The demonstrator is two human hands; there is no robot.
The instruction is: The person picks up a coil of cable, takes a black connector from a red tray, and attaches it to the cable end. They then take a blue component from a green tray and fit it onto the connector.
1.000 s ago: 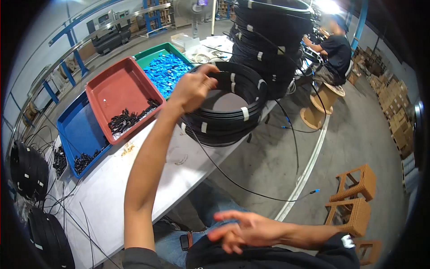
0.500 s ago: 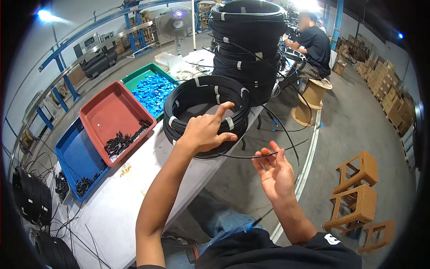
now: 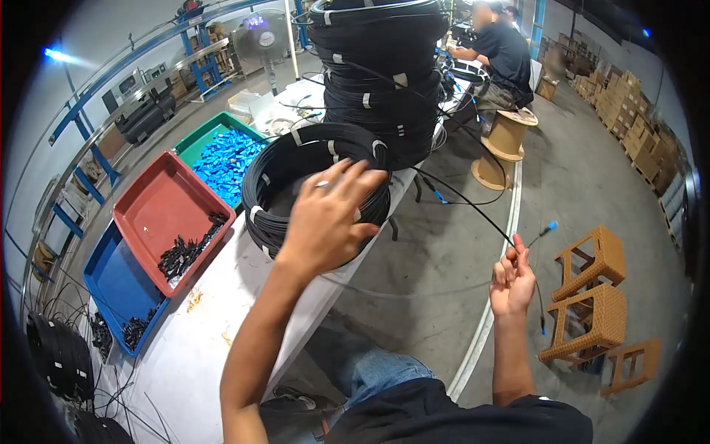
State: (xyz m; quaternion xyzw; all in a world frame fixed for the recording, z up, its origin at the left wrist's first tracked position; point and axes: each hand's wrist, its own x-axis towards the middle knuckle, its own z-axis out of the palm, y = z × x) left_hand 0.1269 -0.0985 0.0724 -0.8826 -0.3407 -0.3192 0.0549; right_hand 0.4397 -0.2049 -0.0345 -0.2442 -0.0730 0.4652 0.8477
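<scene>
My left hand point(image 3: 329, 214) is over the near rim of a black cable coil point(image 3: 259, 177) bound with white ties, its fingers spread and slightly blurred. Off the table's right edge, my right hand point(image 3: 512, 281) pinches a black cable point(image 3: 477, 209) between thumb and fingers. That cable runs back toward the coils, and ends with a blue connector point(image 3: 548, 227) and a dark connector point(image 3: 543, 326) hang past the hand. A taller stack of black coils point(image 3: 381, 89) stands just behind the single coil.
Left on the white table point(image 3: 192, 370) are a red tray point(image 3: 159, 196) and a blue tray point(image 3: 111, 270) with black parts, and a green tray point(image 3: 194, 144) of blue connectors. Wooden spools point(image 3: 506, 140) and woven stools point(image 3: 592, 325) stand right. A person point(image 3: 503, 55) sits beyond.
My right hand has moved right and forward, with its fingers now closed on the cable. My left hand has shifted slightly and its fingers have spread. The whole view has shifted a little.
</scene>
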